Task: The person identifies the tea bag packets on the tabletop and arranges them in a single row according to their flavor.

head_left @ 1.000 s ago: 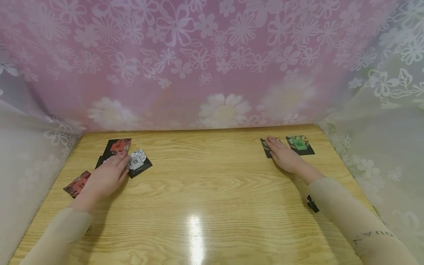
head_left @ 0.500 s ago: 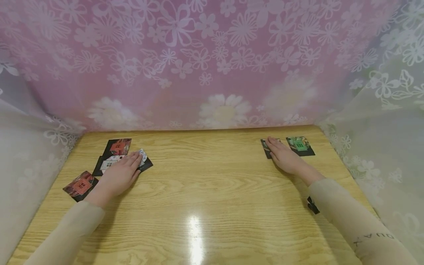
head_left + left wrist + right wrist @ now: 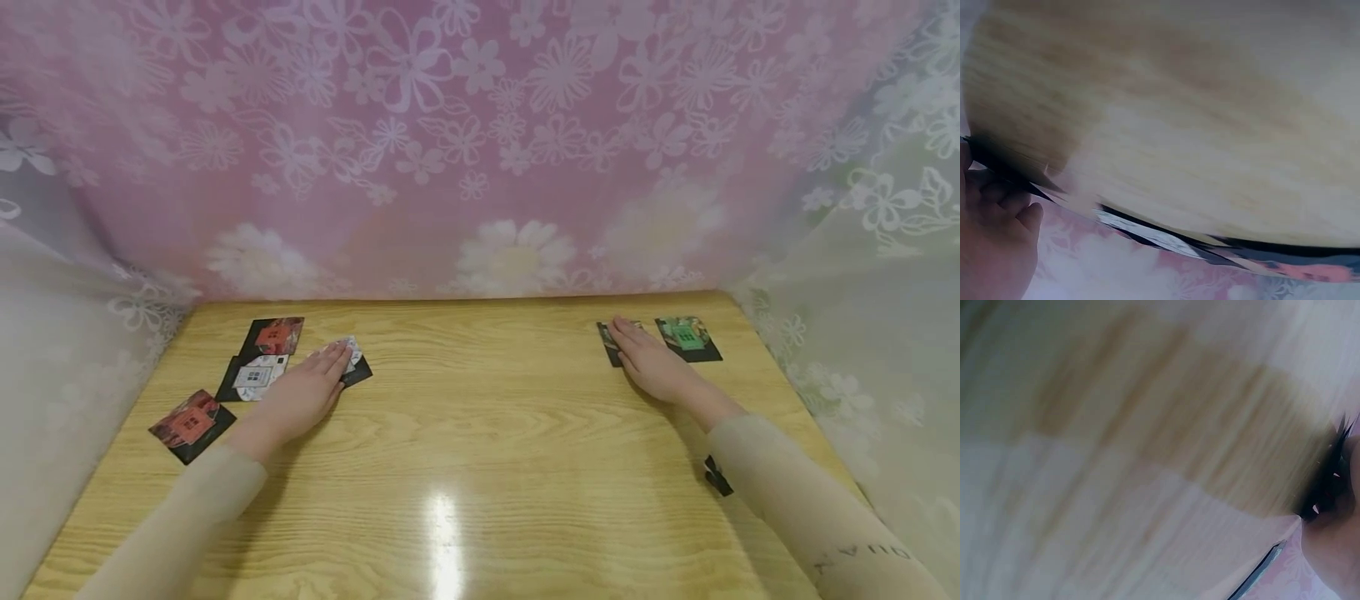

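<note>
My left hand point(image 3: 303, 398) lies with straight fingers on a small black packet with a white-and-blue print point(image 3: 363, 369), covering much of it. Left of that hand, another white-printed packet point(image 3: 253, 377) rests below a red-printed packet point(image 3: 274, 335), their edges meeting. Nearer me is a second red-printed packet point(image 3: 191, 423), turned at an angle. My right hand point(image 3: 652, 362) rests with straight fingers on a dark packet with a green print point(image 3: 606, 335), mostly hidden beneath it. Just beyond its knuckles sits another green-printed packet point(image 3: 687, 337).
A wood-grain table point(image 3: 480, 433) carries all the packets. Beside the right sleeve, a small black object point(image 3: 717, 477) is partly hidden. Pink floral cloth point(image 3: 480, 167) hangs behind the far edge, with pale sheer curtains at both sides.
My left hand has moved right, off one white-printed packet and onto the other, which has slid a little to the right. My right hand has stayed on its packet.
</note>
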A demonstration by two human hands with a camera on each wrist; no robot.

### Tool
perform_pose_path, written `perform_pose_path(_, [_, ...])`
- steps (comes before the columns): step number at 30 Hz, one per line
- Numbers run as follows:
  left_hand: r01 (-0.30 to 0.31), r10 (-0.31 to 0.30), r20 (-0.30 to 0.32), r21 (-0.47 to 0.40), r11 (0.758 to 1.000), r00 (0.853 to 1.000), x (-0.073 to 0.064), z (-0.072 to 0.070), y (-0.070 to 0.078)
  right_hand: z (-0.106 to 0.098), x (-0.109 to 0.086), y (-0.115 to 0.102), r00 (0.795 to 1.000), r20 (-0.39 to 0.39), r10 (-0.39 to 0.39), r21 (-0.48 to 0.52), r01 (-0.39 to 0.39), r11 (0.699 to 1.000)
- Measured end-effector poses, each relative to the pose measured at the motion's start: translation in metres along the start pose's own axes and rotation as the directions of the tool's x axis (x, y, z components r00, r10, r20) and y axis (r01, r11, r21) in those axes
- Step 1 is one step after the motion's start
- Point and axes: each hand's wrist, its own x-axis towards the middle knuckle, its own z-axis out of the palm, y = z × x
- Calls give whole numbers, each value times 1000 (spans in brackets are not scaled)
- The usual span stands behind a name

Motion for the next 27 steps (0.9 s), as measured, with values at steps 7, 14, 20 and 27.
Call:
perform_pose_path(7, [-31,31,3,-13,999,1000,20,1,12,2,-2,0,1000,-18,-14,-19,13,1000])
perform_pose_path(14, [-74,75,18,-52,996,997,48,-3,30,1,0,-1,1000,2,-3,-20,3,1000])
perform_pose_path(20, [-124,128,62,-57,991,990,75,-5,49,0,0,-4,1000,-7,-13,-24,13,1000])
perform_pose_path(27, [-162,166,94,-49,985,982,105,-6,74,-1,0,-3,1000,-3,-8,-36,8,999])
